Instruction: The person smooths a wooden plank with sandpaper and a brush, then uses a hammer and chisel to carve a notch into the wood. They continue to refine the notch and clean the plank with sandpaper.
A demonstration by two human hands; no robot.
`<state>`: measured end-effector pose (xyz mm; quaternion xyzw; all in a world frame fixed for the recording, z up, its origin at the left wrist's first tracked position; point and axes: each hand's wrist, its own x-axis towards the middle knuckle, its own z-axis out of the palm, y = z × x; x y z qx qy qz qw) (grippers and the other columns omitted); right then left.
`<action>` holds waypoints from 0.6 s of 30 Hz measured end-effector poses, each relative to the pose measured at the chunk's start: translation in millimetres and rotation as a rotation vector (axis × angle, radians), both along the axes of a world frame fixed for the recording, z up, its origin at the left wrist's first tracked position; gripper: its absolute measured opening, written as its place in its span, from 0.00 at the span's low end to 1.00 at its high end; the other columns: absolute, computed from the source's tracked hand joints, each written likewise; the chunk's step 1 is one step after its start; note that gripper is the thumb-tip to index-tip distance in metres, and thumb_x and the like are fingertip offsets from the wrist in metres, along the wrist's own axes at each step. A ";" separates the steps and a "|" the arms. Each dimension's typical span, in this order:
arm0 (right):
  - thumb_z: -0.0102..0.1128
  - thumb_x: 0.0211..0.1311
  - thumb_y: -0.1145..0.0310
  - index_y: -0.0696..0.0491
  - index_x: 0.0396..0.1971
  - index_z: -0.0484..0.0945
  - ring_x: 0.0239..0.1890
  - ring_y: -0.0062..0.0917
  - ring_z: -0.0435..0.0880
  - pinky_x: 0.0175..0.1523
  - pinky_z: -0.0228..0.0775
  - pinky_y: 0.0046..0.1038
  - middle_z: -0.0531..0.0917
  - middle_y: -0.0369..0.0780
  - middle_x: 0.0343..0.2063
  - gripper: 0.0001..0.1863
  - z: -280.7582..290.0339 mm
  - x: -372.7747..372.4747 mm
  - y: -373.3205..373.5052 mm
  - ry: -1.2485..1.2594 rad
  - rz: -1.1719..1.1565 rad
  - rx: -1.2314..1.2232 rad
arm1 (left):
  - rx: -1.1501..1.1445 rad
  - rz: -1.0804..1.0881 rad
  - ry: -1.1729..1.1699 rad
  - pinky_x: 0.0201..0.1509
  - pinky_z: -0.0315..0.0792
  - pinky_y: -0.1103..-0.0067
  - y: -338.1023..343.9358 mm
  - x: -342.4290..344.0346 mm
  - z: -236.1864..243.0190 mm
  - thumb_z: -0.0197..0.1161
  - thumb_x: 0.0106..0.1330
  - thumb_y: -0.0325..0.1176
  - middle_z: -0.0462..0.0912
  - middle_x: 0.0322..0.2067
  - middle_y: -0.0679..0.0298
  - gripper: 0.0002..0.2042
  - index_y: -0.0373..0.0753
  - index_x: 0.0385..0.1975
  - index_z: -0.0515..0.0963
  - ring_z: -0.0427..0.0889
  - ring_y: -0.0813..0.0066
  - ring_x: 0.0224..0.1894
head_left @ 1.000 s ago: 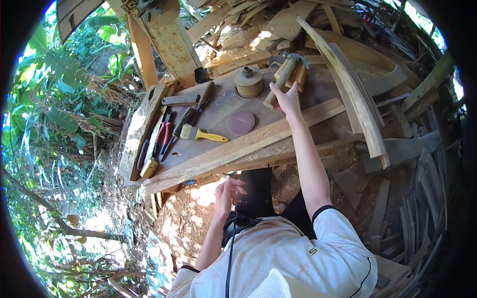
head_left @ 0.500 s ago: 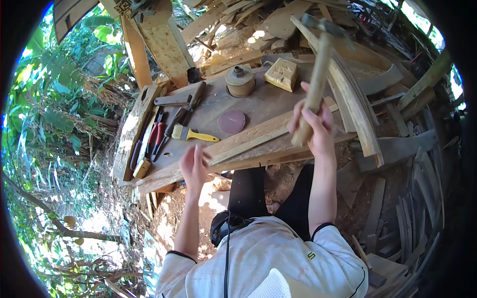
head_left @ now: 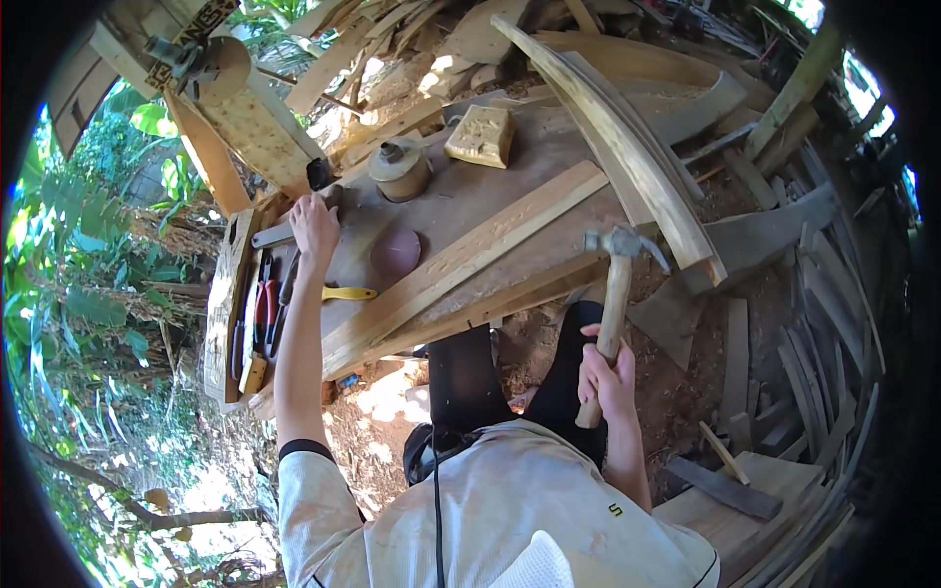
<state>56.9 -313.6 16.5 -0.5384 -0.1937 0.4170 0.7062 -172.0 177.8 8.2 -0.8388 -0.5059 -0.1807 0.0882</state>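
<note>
the right hand (head_left: 610,379) holds the hammer (head_left: 616,306) off the bench's (head_left: 459,211) near side, over the right knee, head up; that likely keeps its weight out of the left arm's path across the bench. the pliers (head_left: 266,304) and brush (head_left: 350,293) lie between the plank (head_left: 470,253) and the bench's left end, probably grouped there for easy reach. the block (head_left: 480,135) sits farther back, apart from both hands.

the right fingers are wrapped round the lower handle, one digit sticking out beside it. the left hand (head_left: 315,228) is at the grey bar (head_left: 272,236), fingers bent; i cannot tell whether they are closed on it or only touching.
</note>
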 end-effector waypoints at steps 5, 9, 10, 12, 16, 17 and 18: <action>0.54 0.70 0.70 0.55 0.52 0.70 0.09 0.13 0.65 0.13 0.63 0.22 0.64 0.29 0.14 0.14 -33.8 -4.0 -37.8 0.092 -0.072 -0.154 | -0.007 0.001 0.060 0.60 0.67 0.59 3.5 -12.3 1.4 0.63 0.67 0.43 0.77 0.48 0.45 0.21 0.29 0.47 0.75 0.74 0.48 0.56; 0.54 0.71 0.72 0.57 0.51 0.71 0.09 0.13 0.64 0.13 0.62 0.22 0.65 0.30 0.13 0.12 -41.9 -3.4 -54.9 0.071 -0.105 -0.174 | 0.008 -0.156 -0.250 0.51 0.71 0.60 -12.4 -2.7 22.8 0.57 0.72 0.38 0.78 0.43 0.42 0.17 0.29 0.50 0.71 0.78 0.47 0.47; 0.54 0.71 0.72 0.57 0.51 0.71 0.09 0.14 0.64 0.13 0.62 0.22 0.65 0.30 0.13 0.12 -43.4 -3.0 -58.4 0.051 -0.122 -0.204 | 0.000 -0.209 -0.386 0.48 0.73 0.61 -27.1 6.5 32.3 0.56 0.73 0.36 0.78 0.41 0.42 0.16 0.29 0.50 0.70 0.79 0.47 0.43; 0.54 0.71 0.73 0.57 0.51 0.71 0.09 0.14 0.64 0.13 0.62 0.22 0.66 0.30 0.13 0.12 -41.2 -4.4 -62.1 0.054 -0.134 -0.229 | 0.007 -0.434 -0.563 0.43 0.72 0.65 -67.4 31.9 64.8 0.53 0.74 0.33 0.79 0.37 0.45 0.11 0.30 0.47 0.69 0.78 0.51 0.36; 0.54 0.70 0.73 0.57 0.51 0.71 0.09 0.14 0.64 0.13 0.62 0.22 0.66 0.30 0.13 0.12 -37.9 -5.9 -59.9 0.052 -0.116 -0.222 | -0.193 -0.713 -0.950 0.37 0.67 0.74 -129.6 65.7 86.2 0.51 0.75 0.30 0.76 0.30 0.59 0.07 0.34 0.44 0.70 0.72 0.72 0.30; 0.54 0.70 0.73 0.57 0.52 0.71 0.09 0.13 0.64 0.13 0.62 0.22 0.66 0.30 0.13 0.13 -37.3 -7.7 -60.0 0.044 -0.108 -0.223 | -0.285 -0.785 -1.077 0.36 0.67 0.76 -139.3 77.4 82.3 0.52 0.75 0.31 0.75 0.30 0.61 0.07 0.34 0.44 0.70 0.71 0.74 0.30; 0.54 0.70 0.72 0.57 0.52 0.71 0.09 0.13 0.65 0.13 0.63 0.22 0.65 0.29 0.14 0.13 -37.8 -9.9 -61.0 0.038 -0.109 -0.221 | -0.385 -0.906 -1.216 0.36 0.65 0.77 -152.0 96.7 90.4 0.51 0.77 0.33 0.72 0.29 0.65 0.08 0.36 0.45 0.70 0.68 0.77 0.30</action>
